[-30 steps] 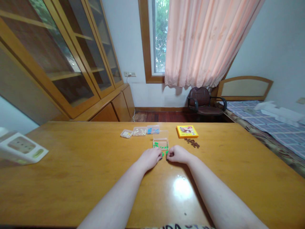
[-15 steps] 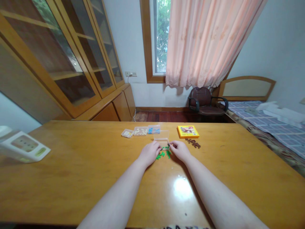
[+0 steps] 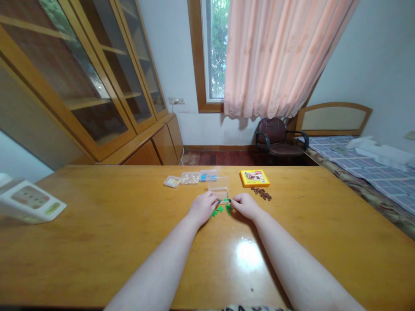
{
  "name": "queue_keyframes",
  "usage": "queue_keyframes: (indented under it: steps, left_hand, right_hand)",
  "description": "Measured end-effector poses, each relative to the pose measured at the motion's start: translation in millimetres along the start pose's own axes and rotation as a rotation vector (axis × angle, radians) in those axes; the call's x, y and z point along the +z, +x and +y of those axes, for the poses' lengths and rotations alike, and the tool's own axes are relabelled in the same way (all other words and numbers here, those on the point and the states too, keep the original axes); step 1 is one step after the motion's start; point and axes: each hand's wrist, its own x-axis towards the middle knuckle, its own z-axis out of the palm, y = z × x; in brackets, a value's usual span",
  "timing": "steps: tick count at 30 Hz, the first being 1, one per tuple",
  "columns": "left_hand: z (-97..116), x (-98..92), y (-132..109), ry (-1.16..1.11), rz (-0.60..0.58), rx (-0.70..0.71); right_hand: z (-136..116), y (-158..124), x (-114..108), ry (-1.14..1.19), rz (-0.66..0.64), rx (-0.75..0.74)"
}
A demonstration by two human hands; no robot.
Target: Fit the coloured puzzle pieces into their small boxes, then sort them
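A small clear plastic box (image 3: 218, 191) with its lid up stands mid-table, with small green pieces (image 3: 224, 200) at its near side. My left hand (image 3: 204, 205) is at the box's left front corner, fingers closed together; whatever is in them is too small to tell. At the right front corner is my right hand (image 3: 245, 204), thumb and finger pinched beside the green pieces, their contents unclear. More loose green pieces (image 3: 215, 213) lie on the table just in front of the box, between both hands.
Farther left are clear boxes of blue pieces (image 3: 208, 176), cream pieces (image 3: 189, 178) and pale pieces (image 3: 172, 182). A yellow box (image 3: 254, 178) lies to the right, with brown pieces (image 3: 261, 193) before it. A white container (image 3: 30, 201) stands at the table's left edge.
My right fingertips have moved slightly down, from the box's right side toward the green pieces at its front. The left hand has barely moved. The whole view has shifted slightly.
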Motion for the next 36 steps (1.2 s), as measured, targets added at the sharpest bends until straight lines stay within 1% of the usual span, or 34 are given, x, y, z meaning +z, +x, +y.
queue_keyframes:
  steps: [2, 4, 8, 12, 19, 25, 36]
  left_hand:
    - [8, 0.0, -3, 0.024, -0.079, 0.103]
    - [13, 0.2, -5, 0.047, -0.149, 0.17]
    - [17, -0.3, -7, 0.084, -0.208, 0.194]
    - [19, -2.7, -7, 0.088, -0.222, 0.203]
    - [19, -1.3, -7, 0.086, -0.203, 0.164]
    - [17, 0.8, -5, 0.085, -0.229, 0.162]
    - [15, 5.1, -3, 0.078, -0.247, 0.142]
  right_hand:
    - [0, 0, 0, -0.007, -0.011, -0.014]
    - [-1, 0, 1, -0.017, -0.003, -0.03]
    - [0, 1, 2, -0.033, 0.058, -0.027]
    - [1, 2, 2, -0.043, 0.081, -0.037]
    - [-1, 1, 0, -0.043, 0.038, -0.07]
    - [-4, 1, -1, -0.039, 0.016, -0.068]
    - [-3, 1, 1, -0.061, 0.056, -0.087]
